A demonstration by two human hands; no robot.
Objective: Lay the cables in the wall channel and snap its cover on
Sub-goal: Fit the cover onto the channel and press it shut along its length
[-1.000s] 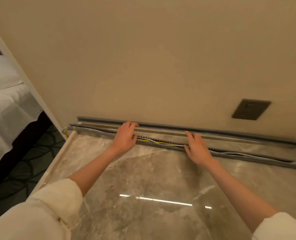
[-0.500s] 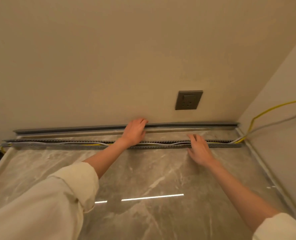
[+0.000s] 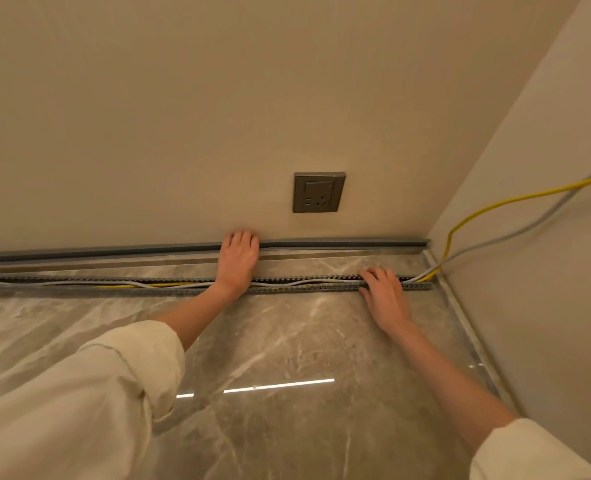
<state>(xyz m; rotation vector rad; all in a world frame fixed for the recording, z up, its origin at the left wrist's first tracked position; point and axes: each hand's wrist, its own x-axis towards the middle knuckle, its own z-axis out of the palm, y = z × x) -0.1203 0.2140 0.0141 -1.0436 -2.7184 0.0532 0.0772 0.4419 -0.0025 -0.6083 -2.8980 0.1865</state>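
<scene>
Grey marble worktop (image 3: 287, 341), polished, bounded by beige walls at the rear and right. Slotted grey channel (image 3: 114, 289) lying flat on the worktop, long axis left to right, parallel to the rear wall, right end close to the corner. White cable (image 3: 287, 283) and yellow cable (image 3: 169, 285) resting loosely inside the channel, leaving at the right end and rising along the side wall. Grey cover strip (image 3: 114, 252) lying separately at the foot of the rear wall, same left-to-right axis, not fitted.

Left hand (image 3: 238, 261): arm extended across the channel, palm down, fingers curled together over the cover strip just below the socket (image 3: 319, 192); firm grip or mere rest cannot be told. Right hand (image 3: 384, 292): palm down, fingers spread apart, fingertips on the channel near its right end, gripping nothing. Cream sleeves pushed back at both forearms.
</scene>
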